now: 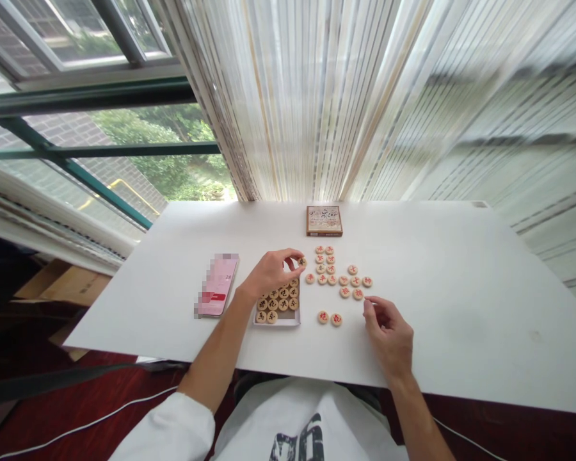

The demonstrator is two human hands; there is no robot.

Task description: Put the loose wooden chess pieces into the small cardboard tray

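Note:
My left hand (271,272) pinches a Chinese chess piece (302,262) with a dark character, held above the far right corner of an open box tray (288,316). Rows of black-marked chess pieces (283,293) lie in that tray, partly hidden by my hand. My right hand (388,330) is closed, fingers curled, just beside a red-marked piece (358,294); whether anything is in its fingers I cannot make out. Several mostly red-marked pieces (331,280) lie face up in a loose cluster between my hands. Two more red pieces (336,319) sit nearer to me.
A printed box lid (324,221) lies at the table's far edge. On the left is a phone (218,285) with a pink screen. The white table (461,288) reaches to string curtains (312,96) and an open window (100,153). Cardboard boxes (72,282) stand at the lower left.

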